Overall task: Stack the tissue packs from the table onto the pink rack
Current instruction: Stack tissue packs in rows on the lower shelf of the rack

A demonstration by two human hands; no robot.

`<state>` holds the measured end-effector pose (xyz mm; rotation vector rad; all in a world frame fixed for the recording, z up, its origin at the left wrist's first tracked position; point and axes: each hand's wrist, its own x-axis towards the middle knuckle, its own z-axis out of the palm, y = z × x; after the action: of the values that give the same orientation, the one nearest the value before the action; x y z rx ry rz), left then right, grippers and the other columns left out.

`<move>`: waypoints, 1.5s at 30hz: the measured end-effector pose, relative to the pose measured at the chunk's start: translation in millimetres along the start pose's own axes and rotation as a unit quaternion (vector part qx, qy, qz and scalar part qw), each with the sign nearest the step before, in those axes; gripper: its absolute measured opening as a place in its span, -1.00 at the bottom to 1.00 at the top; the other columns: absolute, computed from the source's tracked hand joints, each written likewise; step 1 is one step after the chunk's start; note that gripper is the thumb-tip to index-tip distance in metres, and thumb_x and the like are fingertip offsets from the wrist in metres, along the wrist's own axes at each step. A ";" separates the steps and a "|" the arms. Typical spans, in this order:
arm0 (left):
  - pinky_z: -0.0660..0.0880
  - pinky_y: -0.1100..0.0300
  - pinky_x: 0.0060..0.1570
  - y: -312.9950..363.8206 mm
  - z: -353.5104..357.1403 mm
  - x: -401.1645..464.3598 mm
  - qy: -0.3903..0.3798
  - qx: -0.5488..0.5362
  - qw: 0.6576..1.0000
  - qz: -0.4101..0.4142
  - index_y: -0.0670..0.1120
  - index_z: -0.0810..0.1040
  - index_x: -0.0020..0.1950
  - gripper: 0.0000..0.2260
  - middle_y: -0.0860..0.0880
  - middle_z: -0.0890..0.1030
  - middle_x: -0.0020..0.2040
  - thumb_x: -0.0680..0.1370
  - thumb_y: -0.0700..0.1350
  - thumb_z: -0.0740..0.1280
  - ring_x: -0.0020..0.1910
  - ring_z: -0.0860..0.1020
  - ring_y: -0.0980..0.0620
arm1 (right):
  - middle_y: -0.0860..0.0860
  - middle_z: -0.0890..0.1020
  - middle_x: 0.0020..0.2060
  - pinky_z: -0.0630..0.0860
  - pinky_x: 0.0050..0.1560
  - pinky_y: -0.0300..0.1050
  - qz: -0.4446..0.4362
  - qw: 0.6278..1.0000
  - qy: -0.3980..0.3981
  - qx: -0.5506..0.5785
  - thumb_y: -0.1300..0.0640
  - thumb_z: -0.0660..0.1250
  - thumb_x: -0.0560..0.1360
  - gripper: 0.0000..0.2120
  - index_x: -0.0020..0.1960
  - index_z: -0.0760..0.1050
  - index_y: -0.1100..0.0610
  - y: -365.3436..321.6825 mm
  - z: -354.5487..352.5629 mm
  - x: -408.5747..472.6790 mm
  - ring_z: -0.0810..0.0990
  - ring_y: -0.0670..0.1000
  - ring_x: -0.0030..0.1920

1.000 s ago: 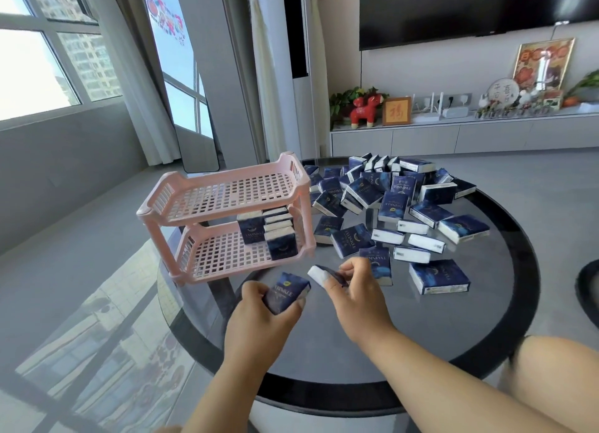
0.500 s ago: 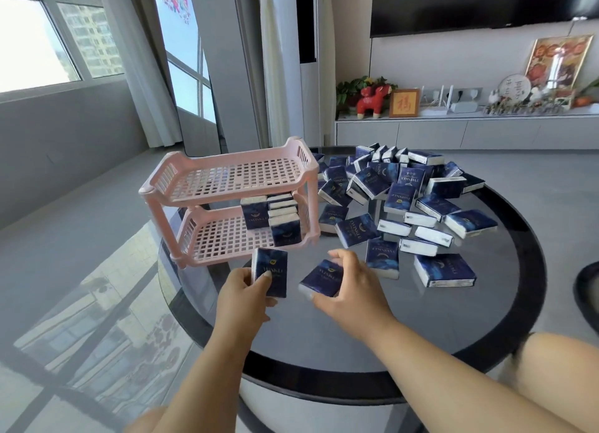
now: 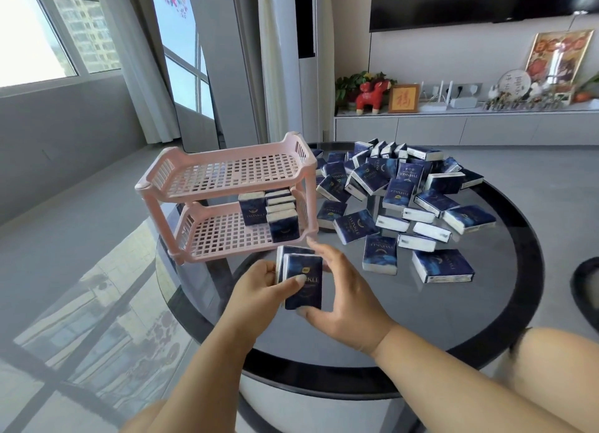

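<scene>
We hold two tissue packs upright and pressed face to face, just in front of the pink rack. Each pack is dark blue with a white end and gold lettering on the front. Our left hand grips them from the left, its thumb laid across the front face; our right hand clasps them from the right, its thumb curled under the bottom edge and its fingers behind the far side.

The rack stands at the left rim of the round dark table, with two slatted tiers. Its top tier holds nothing. On the lower tier a row of packs stands on edge against the right end wall, and the left part of that tier shows bare grid.

The loose packs lie heaped and scattered over the far and right parts of the table, some flat, some leaning on others. The nearest ones lie just to the right of our hands. Between the held packs and the near rim the glass is bare
</scene>
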<state>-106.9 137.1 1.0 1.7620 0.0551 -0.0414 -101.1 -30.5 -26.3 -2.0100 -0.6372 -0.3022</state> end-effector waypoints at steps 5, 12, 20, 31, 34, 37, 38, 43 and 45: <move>0.55 0.03 0.10 -7.5 -2.6 3.1 -0.017 -0.038 0.998 0.038 -0.05 0.46 0.19 -0.60 -0.01 0.68 0.08 0.41 -0.11 0.50 0.09 0.64 -0.02 | -0.14 0.27 0.41 0.18 0.43 -0.17 0.057 0.997 -0.012 -0.043 -0.27 0.17 0.43 -0.27 0.49 0.10 0.03 2.1 -0.8 3.0 0.20 -0.18 0.42; 0.28 0.36 -0.28 -7.3 -7.8 5.9 0.048 0.269 0.954 0.122 0.20 0.39 -0.12 -0.70 0.18 0.40 -0.17 0.38 0.01 0.52 -0.22 0.38 0.18 | -0.08 0.47 0.27 0.36 0.31 -0.03 0.070 0.989 -0.070 -0.106 -0.35 0.03 0.47 -0.38 0.43 0.19 -0.09 10.7 4.7 7.0 0.39 -0.05 0.29; 0.31 0.36 -0.38 -4.8 -14.5 6.1 0.061 0.229 0.967 0.097 0.06 0.35 -0.12 -0.70 0.11 0.47 -0.26 0.45 -0.07 0.50 -0.36 0.41 0.19 | -0.08 0.49 0.24 0.35 0.29 -0.08 0.074 0.984 -0.102 -0.126 -0.40 -0.06 0.45 -0.36 0.40 0.24 -0.10 10.5 4.6 6.6 0.40 -0.06 0.27; 0.39 0.16 -0.35 8.8 -70.6 76.3 0.200 0.220 0.952 0.068 -0.14 0.47 0.08 -0.70 -0.11 0.61 -0.11 0.45 -0.11 0.49 -0.28 0.53 0.00 | -0.12 0.53 0.07 0.37 0.14 -0.21 0.093 0.986 -0.076 -0.117 -0.40 -0.06 0.41 -0.38 0.22 0.36 0.00 5.7 4.0 6.2 0.44 -0.13 0.15; 0.55 0.00 -0.22 6.8 -74.0 98.1 0.192 0.243 0.950 0.050 -0.10 0.44 0.00 -0.69 -0.10 0.61 -0.15 0.42 -0.07 0.51 -0.21 0.58 -0.12 | -0.14 0.53 0.06 0.37 0.13 -0.23 0.098 0.986 -0.071 -0.115 -0.40 -0.05 0.40 -0.40 0.19 0.37 -0.01 5.5 4.6 6.7 0.44 -0.15 0.14; 0.56 -0.10 -0.03 4.5 -70.6 111.7 0.153 0.244 0.957 0.027 -0.09 0.39 0.10 -0.65 -0.09 0.59 -0.04 0.45 -0.10 0.49 -0.09 0.58 -0.16 | -0.15 0.53 0.05 0.38 0.15 -0.22 0.100 0.986 -0.068 -0.114 -0.40 -0.03 0.40 -0.42 0.18 0.37 -0.02 5.9 5.1 7.9 0.45 -0.16 0.13; 0.54 -0.07 -0.02 2.4 -69.1 116.1 0.140 0.250 0.958 0.028 -0.11 0.40 0.14 -0.64 -0.08 0.59 -0.01 0.46 -0.12 0.48 -0.06 0.58 -0.15 | -0.16 0.53 0.05 0.37 0.15 -0.22 0.102 0.986 -0.068 -0.114 -0.40 -0.03 0.40 -0.42 0.18 0.36 -0.03 6.1 5.2 8.1 0.44 -0.16 0.13; 0.49 -0.06 0.14 -4.5 -61.8 127.9 0.125 0.258 0.957 0.035 -0.16 0.39 0.29 -0.59 -0.09 0.55 0.13 0.49 -0.21 0.43 0.07 0.55 -0.13 | -0.15 0.53 0.05 0.37 0.15 -0.21 0.097 0.986 -0.068 -0.118 -0.40 -0.02 0.40 -0.43 0.17 0.36 -0.02 5.9 5.2 8.8 0.45 -0.15 0.13; 0.50 -0.06 0.13 -5.1 -61.2 129.6 0.131 0.270 0.953 0.043 -0.13 0.41 0.30 -0.59 -0.08 0.57 0.15 0.48 -0.18 0.43 0.08 0.57 -0.12 | -0.16 0.53 0.04 0.38 0.15 -0.20 0.095 0.986 -0.066 -0.119 -0.39 -0.01 0.41 -0.44 0.17 0.36 -0.02 6.2 5.3 9.1 0.45 -0.15 0.12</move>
<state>22.0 200.0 0.1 2.3076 0.1726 0.2646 -90.4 -25.5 -29.3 -2.3169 -0.5053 -0.1362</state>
